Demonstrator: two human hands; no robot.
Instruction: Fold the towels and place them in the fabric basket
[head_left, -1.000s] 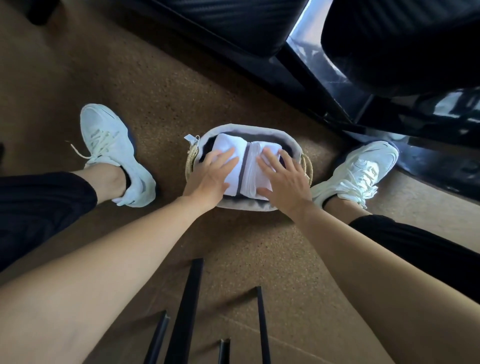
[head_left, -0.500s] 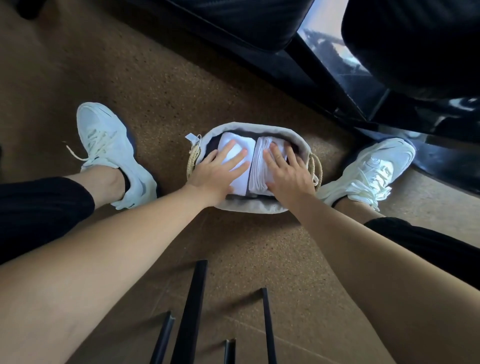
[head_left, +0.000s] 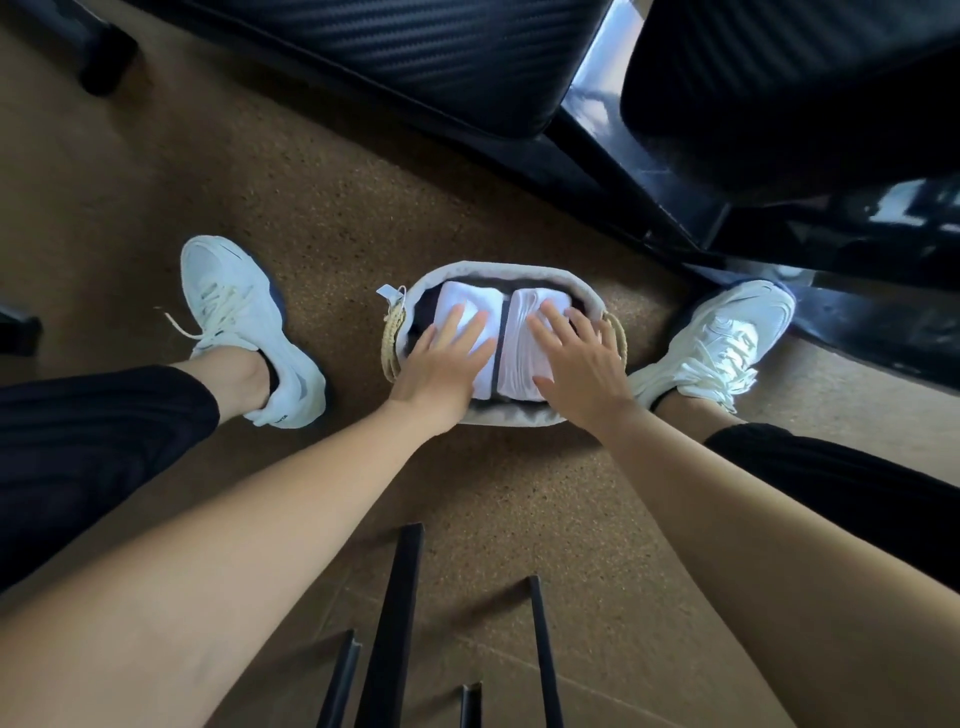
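Head camera looked down at a brown floor (head_left: 322, 208) where a person sat with their legs apart. A small fabric basket (head_left: 511, 419) stood on the floor between their two feet. It had a soft grey rim, a rope handle (head_left: 390, 338) on each end and a little white tag (head_left: 388, 293) on the left end.

Two folded white towels lay side by side inside the basket, with a thin dark gap between them. The left towel (head_left: 467, 292) showed a smooth flat top. The right towel (head_left: 517, 343) showed many thin folded edges.

The left hand (head_left: 441, 366) lay flat on the left towel. Its fingers were straight and spread out, and they pressed down on the cloth without grabbing it. The right hand (head_left: 584, 364) lay flat on the right towel in the same way, fingers straight and spread, holding nothing. Its outer fingers reached close to the right end of the basket.

A white shoe (head_left: 234, 312) with loose laces was to the left of the basket, well apart from it. The other white shoe (head_left: 727, 332) was near the basket's right end. The person wore black trousers (head_left: 93, 431).

Some thin black bars (head_left: 389, 623) stood at the bottom of the view. A big black chair seat (head_left: 415, 52) was at the top.
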